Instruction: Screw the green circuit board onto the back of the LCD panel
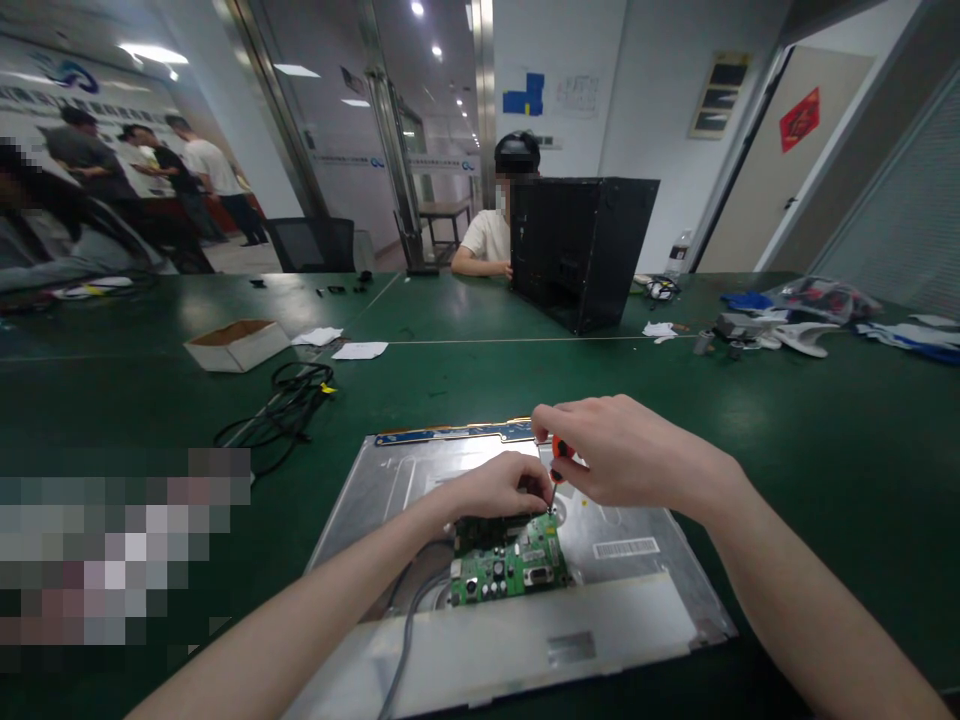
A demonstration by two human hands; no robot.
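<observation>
A silver display panel [645,520] lies back-up on the green table [825,430], right in front of me. A green circuit board [510,568] sits on its middle. My right hand [622,450] is closed around a screwdriver with a red and black handle [561,455], its tip standing on the board's far right corner. My left hand [495,485] is closed, fingertips pinched at the board's far edge beside the screwdriver shaft. What those fingers hold is hidden. A grey cable [409,620] runs from the board toward me.
A black computer case [581,245] stands at the far side with a seated person [491,235] behind it. A cardboard box [236,343], papers and coiled black cables [289,405] lie at left. Plastic parts and bags [810,315] lie at far right. Other people stand at far left.
</observation>
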